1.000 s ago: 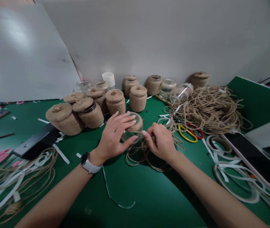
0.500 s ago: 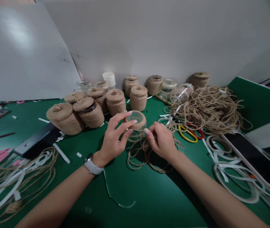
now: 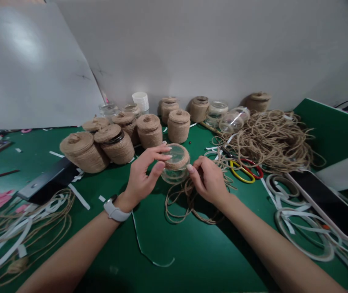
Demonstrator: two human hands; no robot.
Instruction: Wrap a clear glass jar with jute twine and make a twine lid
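Observation:
A clear glass jar [image 3: 174, 176] stands on the green table before me, its neck wrapped in rings of jute twine. My left hand [image 3: 145, 171] is at the jar's left side. Its fingertips rest on the wrapped neck, with the thumb lower at the near left. Close to the jar's right side, my right hand [image 3: 208, 179] pinches jute twine, most of it hidden by the fingers. Loose loops of the twine [image 3: 177, 215] lie beneath and in front of this hand.
Several twine-wrapped jars [image 3: 149, 132] stand behind, with bare glass jars [image 3: 234, 120] farther right. A large twine heap [image 3: 274, 140], scissors [image 3: 243, 173], tape rolls [image 3: 304, 236] and a phone [image 3: 329, 203] lie right. White strips [image 3: 5, 244] and a dark box [image 3: 50, 181] lie left.
My left hand has shifted slightly left and down, its thumb drawn back from the twine stretched across the jar's front. That strand no longer shows between the hands. My right hand has barely moved.

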